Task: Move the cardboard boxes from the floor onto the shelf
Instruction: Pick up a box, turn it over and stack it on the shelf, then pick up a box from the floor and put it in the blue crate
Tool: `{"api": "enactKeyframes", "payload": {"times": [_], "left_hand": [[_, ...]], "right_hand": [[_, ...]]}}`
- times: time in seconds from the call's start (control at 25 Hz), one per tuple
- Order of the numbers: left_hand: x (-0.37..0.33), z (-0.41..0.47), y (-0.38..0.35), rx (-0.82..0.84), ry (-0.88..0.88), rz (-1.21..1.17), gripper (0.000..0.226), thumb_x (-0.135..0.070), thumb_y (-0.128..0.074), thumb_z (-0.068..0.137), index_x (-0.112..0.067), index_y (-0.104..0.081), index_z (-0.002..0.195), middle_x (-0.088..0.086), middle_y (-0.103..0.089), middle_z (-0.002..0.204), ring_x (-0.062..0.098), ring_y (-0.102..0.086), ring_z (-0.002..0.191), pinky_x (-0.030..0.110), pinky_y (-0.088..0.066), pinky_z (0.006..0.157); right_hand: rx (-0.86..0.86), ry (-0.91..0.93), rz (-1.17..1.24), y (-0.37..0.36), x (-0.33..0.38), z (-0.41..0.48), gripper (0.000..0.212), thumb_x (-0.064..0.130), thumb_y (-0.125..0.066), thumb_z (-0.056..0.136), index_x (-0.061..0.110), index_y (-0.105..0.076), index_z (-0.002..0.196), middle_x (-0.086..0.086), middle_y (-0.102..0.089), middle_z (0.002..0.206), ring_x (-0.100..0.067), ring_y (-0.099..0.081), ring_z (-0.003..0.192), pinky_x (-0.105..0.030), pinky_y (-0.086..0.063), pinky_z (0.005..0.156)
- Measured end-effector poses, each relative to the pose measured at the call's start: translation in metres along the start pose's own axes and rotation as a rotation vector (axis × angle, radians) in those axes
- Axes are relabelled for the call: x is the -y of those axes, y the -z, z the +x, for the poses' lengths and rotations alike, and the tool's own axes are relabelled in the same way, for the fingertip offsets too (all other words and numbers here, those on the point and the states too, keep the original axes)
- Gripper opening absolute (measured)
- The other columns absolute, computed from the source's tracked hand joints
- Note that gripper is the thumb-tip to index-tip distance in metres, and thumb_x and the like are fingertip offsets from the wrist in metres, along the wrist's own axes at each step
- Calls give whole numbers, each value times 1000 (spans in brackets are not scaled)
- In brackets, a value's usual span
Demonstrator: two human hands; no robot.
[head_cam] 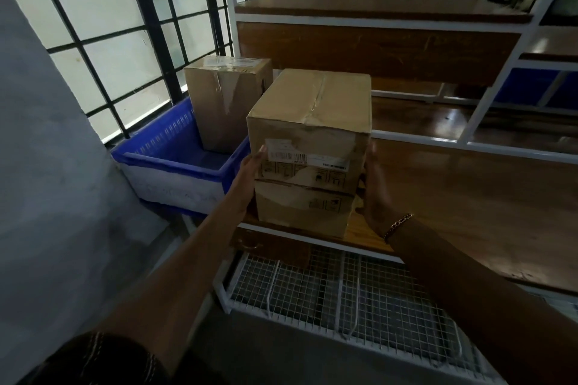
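Note:
A taped cardboard box (312,116) with a barcode label sits on top of a lower cardboard box (303,209) at the left end of a wooden shelf (469,206). My left hand (250,172) presses the upper box's left side. My right hand (373,194), with a chain bracelet at the wrist, is flat against the right side of the stack. Both hands clamp the upper box between them. A third cardboard box (226,100) stands upright inside a blue plastic crate (175,147) to the left.
Higher wooden shelves (384,9) with white metal frames rise behind. A white wire-mesh rack (344,294) lies below the shelf edge. A barred window (109,40) fills the left background, and a grey wall (47,197) stands close on the left.

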State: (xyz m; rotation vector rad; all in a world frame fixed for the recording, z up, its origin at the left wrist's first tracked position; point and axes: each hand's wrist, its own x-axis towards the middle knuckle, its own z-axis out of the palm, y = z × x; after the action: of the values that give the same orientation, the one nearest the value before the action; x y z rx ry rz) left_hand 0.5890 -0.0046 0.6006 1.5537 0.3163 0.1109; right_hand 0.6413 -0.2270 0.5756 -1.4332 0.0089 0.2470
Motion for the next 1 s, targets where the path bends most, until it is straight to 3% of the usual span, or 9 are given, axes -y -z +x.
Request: {"api": "enactKeyframes", "payload": {"times": [0.08, 0.16, 0.28, 0.32, 0.4, 0.56, 0.68, 0.8, 1.0], "left_hand": [[7, -4, 4, 1, 27, 29, 20, -41, -39, 108, -31, -55, 113, -17, -57, 98, -2, -63, 83, 22, -49, 66], [18, -4, 11, 15, 55, 68, 22, -48, -43, 105, -32, -52, 117, -19, -55, 104, 0, -56, 91, 29, -41, 82], [31, -12, 23, -3, 93, 167, 83, -76, -57, 86, -22, -43, 148, -3, -53, 144, 22, -53, 132, 46, -40, 110], [36, -17, 29, -30, 96, 256, 94, -78, -58, 84, -25, -31, 158, 3, -40, 159, 31, -40, 145, 53, -33, 117], [45, -33, 40, -112, 79, 433, 90, -70, -57, 90, -31, -18, 162, 5, -21, 169, 32, -23, 154, 56, -24, 123], [53, -86, 78, -256, 80, 752, 93, -72, -54, 91, -28, -13, 163, 5, -14, 171, 30, -17, 156, 57, -22, 123], [71, -147, 112, -435, 115, 891, 94, -71, -53, 91, -25, -15, 163, 6, -15, 171, 26, -14, 157, 50, -19, 125], [93, -226, 137, -587, 244, 931, 93, -72, -51, 92, -27, -12, 164, 2, -7, 173, 24, -6, 159, 48, -14, 125], [139, -375, 164, -825, 461, 850, 95, -73, -52, 91, -28, -12, 164, 2, -5, 173, 26, -4, 159, 54, -14, 125]], "right_hand": [[9, 11, -59, -1, -7, -5, 69, 76, -31, 95, 38, -38, 153, 8, -53, 143, -18, -52, 129, -53, -40, 102], [11, 98, -131, -5, -19, -13, 69, 73, -44, 93, 40, -35, 153, 6, -49, 150, -19, -49, 135, -56, -37, 111], [-86, 362, -438, -20, -42, -38, 82, 67, -55, 90, 38, -19, 159, -1, -24, 167, -23, -27, 151, -52, -32, 118], [-126, 450, -590, -25, -48, -46, 88, 66, -53, 91, 35, -10, 161, 0, -9, 171, -23, -13, 155, -48, -23, 120], [-103, 500, -834, -38, -56, -55, 93, 70, -44, 91, 28, -2, 163, -2, 6, 171, -25, 0, 157, -49, -11, 124], [167, 277, -1044, -80, -52, -51, 89, 72, -39, 95, 27, -3, 162, -6, 8, 171, -31, 4, 157, -58, -5, 124], [398, 324, -1091, -112, -63, -60, 99, 89, -26, 83, 30, -10, 161, -7, -4, 170, -33, -5, 156, -59, -9, 124], [619, 376, -1070, -144, -84, -96, 106, 89, -24, 76, 29, -9, 162, -5, -3, 171, -31, -3, 156, -57, -9, 125], [1005, 454, -1143, -200, -127, -190, 93, 87, -21, 86, 35, -10, 162, 1, 2, 171, -26, 0, 157, -55, -9, 125]]}}
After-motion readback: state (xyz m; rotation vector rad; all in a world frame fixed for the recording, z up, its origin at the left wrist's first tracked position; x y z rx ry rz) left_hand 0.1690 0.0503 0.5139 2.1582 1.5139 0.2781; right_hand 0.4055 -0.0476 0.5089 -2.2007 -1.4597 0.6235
